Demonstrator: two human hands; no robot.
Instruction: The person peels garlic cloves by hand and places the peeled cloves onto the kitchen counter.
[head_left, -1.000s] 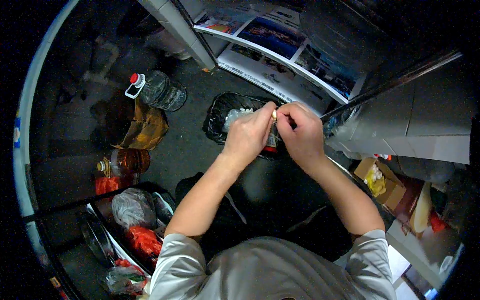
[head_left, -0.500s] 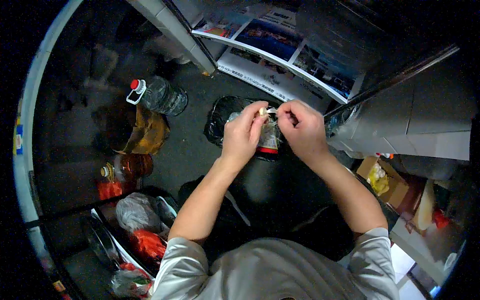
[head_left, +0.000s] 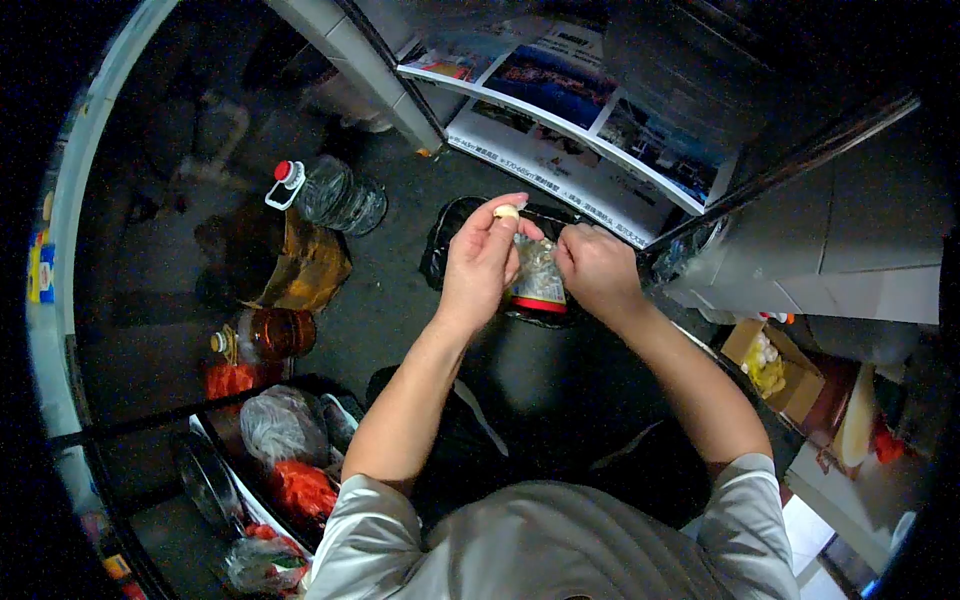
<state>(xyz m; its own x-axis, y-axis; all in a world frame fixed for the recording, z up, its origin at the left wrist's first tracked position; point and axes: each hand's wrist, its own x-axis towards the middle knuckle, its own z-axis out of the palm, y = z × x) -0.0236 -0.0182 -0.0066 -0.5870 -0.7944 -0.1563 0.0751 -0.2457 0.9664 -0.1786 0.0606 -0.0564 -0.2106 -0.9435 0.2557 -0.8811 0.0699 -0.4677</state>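
Observation:
Between the thumb and fingers of my left hand [head_left: 478,262] is a small pale garlic clove [head_left: 507,211]. My right hand [head_left: 604,270] is closed just to its right, a short gap away; whatever its fingers hold is hidden. Both hands are above a bin lined with a black plastic bag [head_left: 437,255]. Inside the bin, a clear plastic wrapper [head_left: 538,270] with a red and yellow edge shows between my hands.
A large water bottle [head_left: 343,196] with a red cap, a brown paper bag [head_left: 305,262] and an amber oil bottle [head_left: 283,333] stand to the left. Grey plastic bags [head_left: 284,424] lie below them. A cardboard box [head_left: 797,385] is at right; a printed board [head_left: 560,165] is ahead.
My right hand has drawn away and down from the clove, and the pale strip of peel between my hands no longer shows. My left hand still grips the clove.

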